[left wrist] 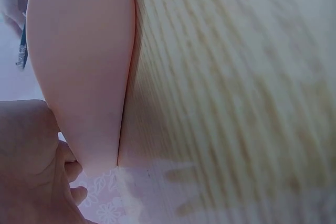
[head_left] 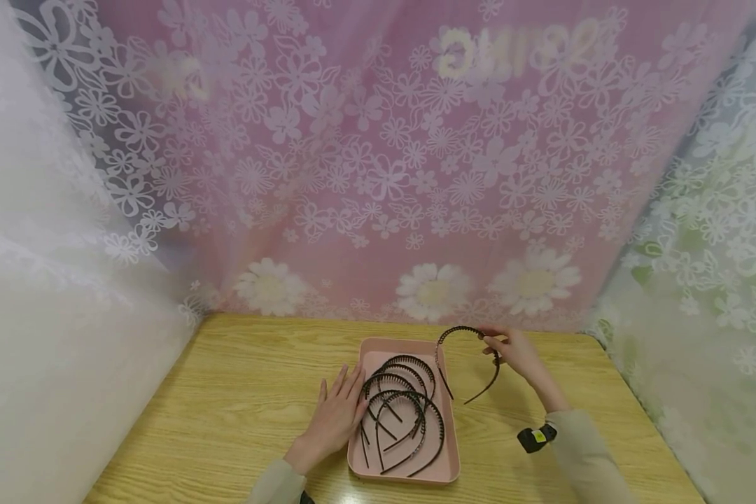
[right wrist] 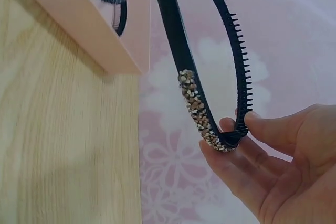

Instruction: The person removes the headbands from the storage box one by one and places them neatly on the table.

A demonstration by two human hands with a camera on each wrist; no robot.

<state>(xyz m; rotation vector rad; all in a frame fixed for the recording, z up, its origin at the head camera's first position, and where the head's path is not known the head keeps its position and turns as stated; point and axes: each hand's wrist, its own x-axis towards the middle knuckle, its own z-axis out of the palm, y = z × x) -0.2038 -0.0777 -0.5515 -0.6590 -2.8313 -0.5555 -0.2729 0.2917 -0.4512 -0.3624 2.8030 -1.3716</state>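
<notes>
My right hand [head_left: 513,353] pinches a black headband [head_left: 460,328] between thumb and fingers, just right of the tray's far end. The right wrist view shows a band of small gold-brown stones [right wrist: 195,109] along its outside and a row of short teeth [right wrist: 244,72] along its inner side. My left hand [head_left: 335,413] rests against the left side of a pink tray [head_left: 456,451], fingers extended and spread, fingertips at the rim. Several black toothed headbands [head_left: 442,420] lie overlapping in the tray. In the left wrist view the tray's outer wall [left wrist: 81,51] stands beside the left hand.
The tray sits on a wood-grain table [head_left: 246,392]. A pink flowered curtain [head_left: 378,175] hangs along the table's back edge, with pale sheets at the left [head_left: 57,315] and right [head_left: 712,294]. A black device [head_left: 537,439] is strapped to the right wrist.
</notes>
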